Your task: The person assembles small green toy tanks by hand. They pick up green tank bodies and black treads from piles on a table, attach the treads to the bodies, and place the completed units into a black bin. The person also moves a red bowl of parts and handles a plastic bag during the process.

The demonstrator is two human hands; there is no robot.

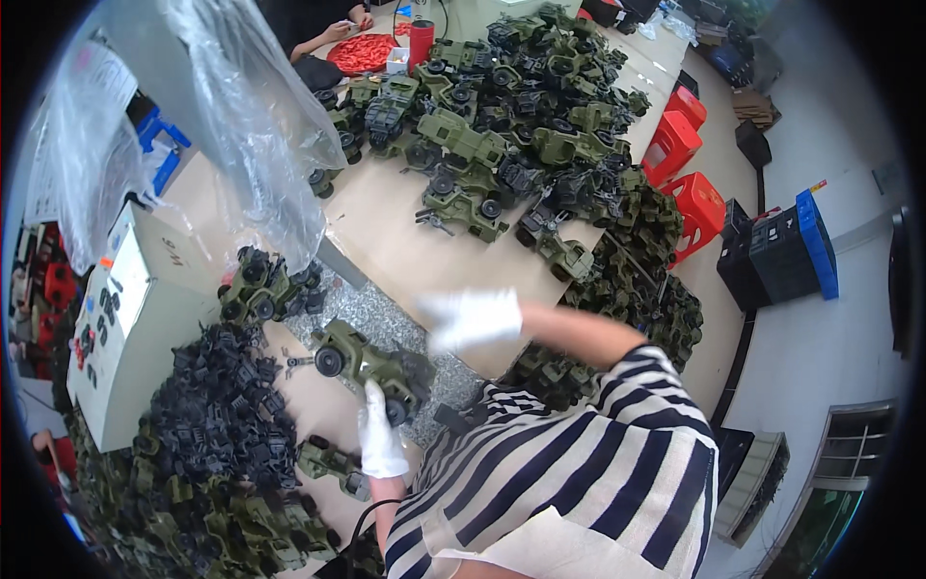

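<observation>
My left hand (pixel 382 439), in a white glove, grips an olive-green toy jeep (pixel 371 363) with black wheels, held over a speckled grey surface (pixel 347 297). The thumb lies along the jeep's near side; the other fingers are hidden beneath it. To the right and farther off, my right hand (pixel 473 319), also gloved in white, hovers apart from the jeep. Motion smears its fingers, so their pose cannot be made out. Left of the jeep lies a heap of black plastic parts (pixel 224 410). Another green toy vehicle (pixel 330 461) sits beside my left wrist.
A large pile of green toy vehicles (pixel 521 125) covers the far table. More green vehicles (pixel 258 285) stand by a pale machine box (pixel 145 309). Clear plastic sheeting (pixel 246 106) hangs at left. Red stools (pixel 696 214) line the right side. Across the table, a person's hands (pixel 340 29) work near red parts (pixel 362 54).
</observation>
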